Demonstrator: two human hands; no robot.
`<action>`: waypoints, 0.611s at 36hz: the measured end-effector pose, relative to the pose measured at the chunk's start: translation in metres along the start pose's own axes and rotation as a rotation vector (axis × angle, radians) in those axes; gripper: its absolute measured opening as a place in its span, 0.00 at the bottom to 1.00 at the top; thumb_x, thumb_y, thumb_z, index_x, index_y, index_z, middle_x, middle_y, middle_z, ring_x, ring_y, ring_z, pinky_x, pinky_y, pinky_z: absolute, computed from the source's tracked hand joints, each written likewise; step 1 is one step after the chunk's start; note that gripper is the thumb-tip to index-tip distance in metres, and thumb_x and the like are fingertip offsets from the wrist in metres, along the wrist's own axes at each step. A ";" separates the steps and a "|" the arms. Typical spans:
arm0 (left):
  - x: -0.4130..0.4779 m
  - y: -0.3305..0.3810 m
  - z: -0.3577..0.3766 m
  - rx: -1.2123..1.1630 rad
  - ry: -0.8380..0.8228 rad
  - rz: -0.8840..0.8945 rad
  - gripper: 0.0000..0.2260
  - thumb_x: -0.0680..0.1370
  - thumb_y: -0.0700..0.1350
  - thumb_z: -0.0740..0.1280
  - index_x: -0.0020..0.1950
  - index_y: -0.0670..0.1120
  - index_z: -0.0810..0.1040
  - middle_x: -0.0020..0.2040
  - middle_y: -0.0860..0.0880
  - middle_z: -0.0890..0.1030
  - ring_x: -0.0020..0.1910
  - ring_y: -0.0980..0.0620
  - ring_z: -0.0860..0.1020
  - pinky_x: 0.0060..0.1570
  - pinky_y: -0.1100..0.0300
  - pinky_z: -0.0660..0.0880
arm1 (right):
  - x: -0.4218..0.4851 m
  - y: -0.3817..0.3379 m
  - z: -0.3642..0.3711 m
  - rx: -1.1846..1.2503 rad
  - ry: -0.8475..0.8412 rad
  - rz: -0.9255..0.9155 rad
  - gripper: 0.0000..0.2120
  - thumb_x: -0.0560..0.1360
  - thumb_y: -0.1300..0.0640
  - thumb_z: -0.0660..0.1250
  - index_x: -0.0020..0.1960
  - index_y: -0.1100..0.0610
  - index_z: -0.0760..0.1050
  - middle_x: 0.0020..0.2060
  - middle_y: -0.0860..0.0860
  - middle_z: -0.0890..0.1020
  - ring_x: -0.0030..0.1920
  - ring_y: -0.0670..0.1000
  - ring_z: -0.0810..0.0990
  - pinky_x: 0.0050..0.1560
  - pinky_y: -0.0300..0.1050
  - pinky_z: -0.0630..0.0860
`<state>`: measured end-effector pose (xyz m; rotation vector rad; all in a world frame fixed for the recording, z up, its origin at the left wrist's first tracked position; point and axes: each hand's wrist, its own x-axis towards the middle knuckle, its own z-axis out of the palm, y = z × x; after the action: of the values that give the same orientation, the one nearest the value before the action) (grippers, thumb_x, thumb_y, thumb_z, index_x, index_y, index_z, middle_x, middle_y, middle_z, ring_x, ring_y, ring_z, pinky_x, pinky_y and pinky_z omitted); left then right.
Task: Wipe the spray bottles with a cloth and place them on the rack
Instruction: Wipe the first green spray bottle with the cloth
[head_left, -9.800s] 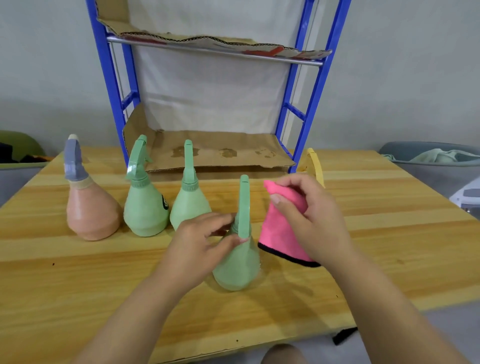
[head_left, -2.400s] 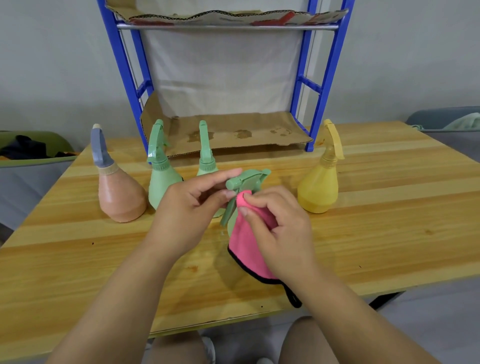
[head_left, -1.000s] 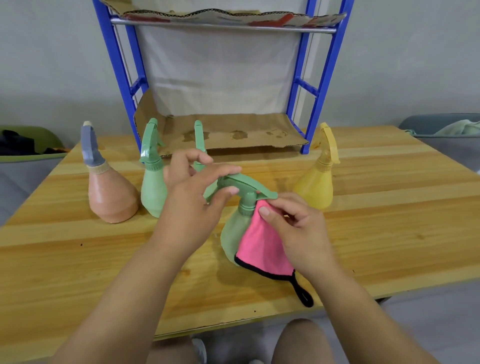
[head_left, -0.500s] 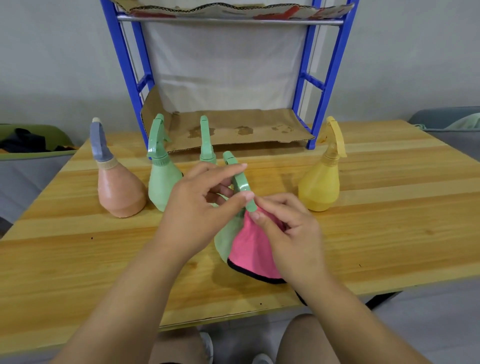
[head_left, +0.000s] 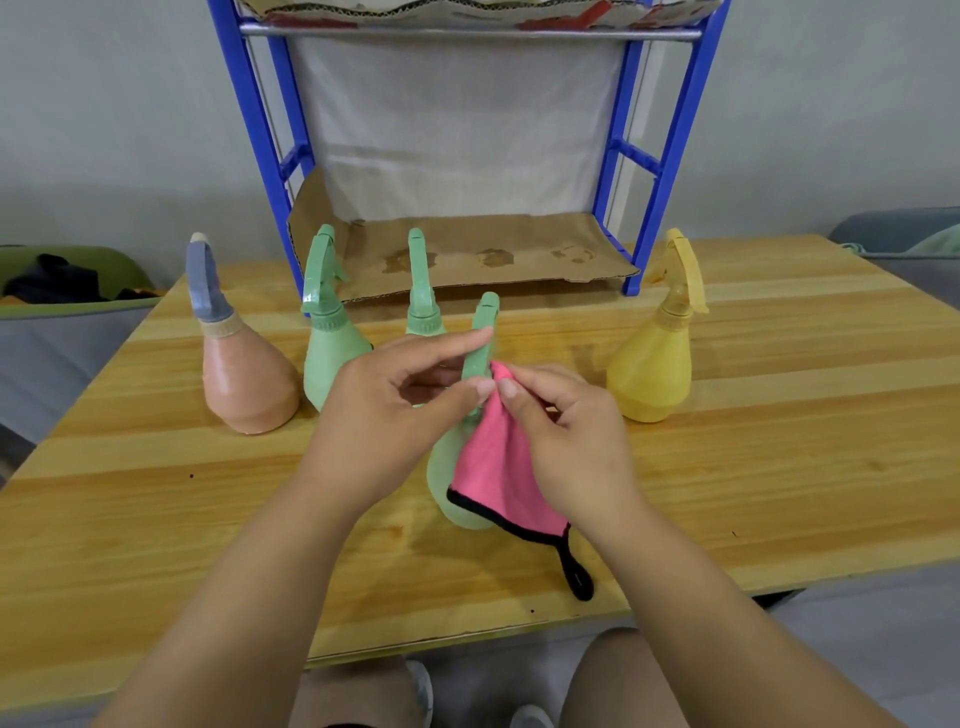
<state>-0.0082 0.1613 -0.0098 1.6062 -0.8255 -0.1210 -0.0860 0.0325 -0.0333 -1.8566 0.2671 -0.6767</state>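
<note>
My left hand (head_left: 384, 415) fingers pinch the green bottle (head_left: 457, 467) nozzle to steady it; right hand (head_left: 566, 431) fingers press the pink cloth (head_left: 498, 478) against its neck.

1. We see the cardboard-lined bottom shelf (head_left: 467, 249) of the blue metal rack (head_left: 670, 130) bare and open at the front, between its blue posts.
2. Two pale green plastic spray bottles (head_left: 327, 353) stand in front of the shelf's left half, their trigger heads rising across that approach.
3. The shelf's right half is unblocked; bare wooden table (head_left: 779, 415) lies before it.
4. A yellow spray bottle (head_left: 654, 369) stands right of the rack, a peach bottle with a grey head (head_left: 239, 374) left.
</note>
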 end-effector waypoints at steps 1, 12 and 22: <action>0.000 -0.001 -0.001 -0.012 -0.002 -0.003 0.16 0.71 0.40 0.73 0.54 0.57 0.81 0.49 0.52 0.84 0.50 0.55 0.82 0.52 0.62 0.78 | 0.000 0.001 -0.001 -0.008 -0.029 0.019 0.10 0.77 0.59 0.66 0.55 0.48 0.81 0.49 0.43 0.81 0.52 0.38 0.77 0.54 0.31 0.71; -0.006 -0.006 -0.007 0.046 0.063 0.015 0.16 0.73 0.39 0.72 0.54 0.58 0.80 0.48 0.65 0.83 0.52 0.61 0.81 0.53 0.63 0.78 | -0.019 0.011 0.012 -0.154 -0.018 -0.037 0.13 0.76 0.60 0.68 0.59 0.53 0.79 0.46 0.43 0.78 0.51 0.38 0.75 0.49 0.24 0.68; -0.005 -0.008 -0.013 0.062 -0.011 0.030 0.21 0.72 0.35 0.72 0.57 0.59 0.79 0.52 0.61 0.83 0.55 0.61 0.80 0.56 0.60 0.77 | -0.014 0.012 0.018 -0.148 0.006 -0.084 0.14 0.77 0.59 0.66 0.62 0.54 0.78 0.49 0.43 0.78 0.50 0.30 0.73 0.52 0.22 0.66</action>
<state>-0.0014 0.1748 -0.0158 1.6516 -0.8686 -0.0836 -0.0854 0.0487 -0.0531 -2.0161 0.2499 -0.7370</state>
